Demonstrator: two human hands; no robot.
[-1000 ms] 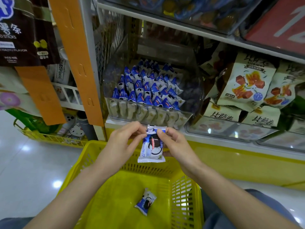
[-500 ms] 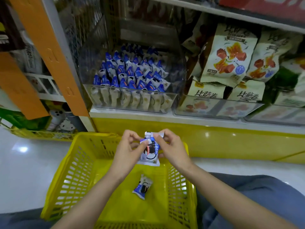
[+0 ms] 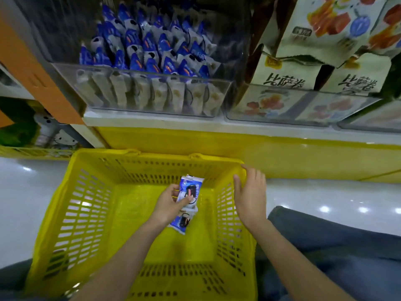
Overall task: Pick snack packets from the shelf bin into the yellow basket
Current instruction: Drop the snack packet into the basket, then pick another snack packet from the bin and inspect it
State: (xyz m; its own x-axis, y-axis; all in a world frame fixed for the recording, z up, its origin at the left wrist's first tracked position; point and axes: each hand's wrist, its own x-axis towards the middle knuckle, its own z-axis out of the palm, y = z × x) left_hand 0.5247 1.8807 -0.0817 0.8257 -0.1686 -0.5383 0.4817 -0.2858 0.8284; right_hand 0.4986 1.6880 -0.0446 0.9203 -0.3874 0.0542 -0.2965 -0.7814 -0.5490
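Down in the basket (image 3: pixel 86 203), the left hand (image 3: pixel 168 205) alone is now pinching the packet (image 3: pixel 190 189), likely dropping it next; the right hand (image 3: pixel 250 196), freed, is hovering spread.

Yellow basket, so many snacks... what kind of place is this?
Probably a shop: a clear shelf bin packed with blue snack packets, bagged snacks stacked beside it, and a yellow basket below.
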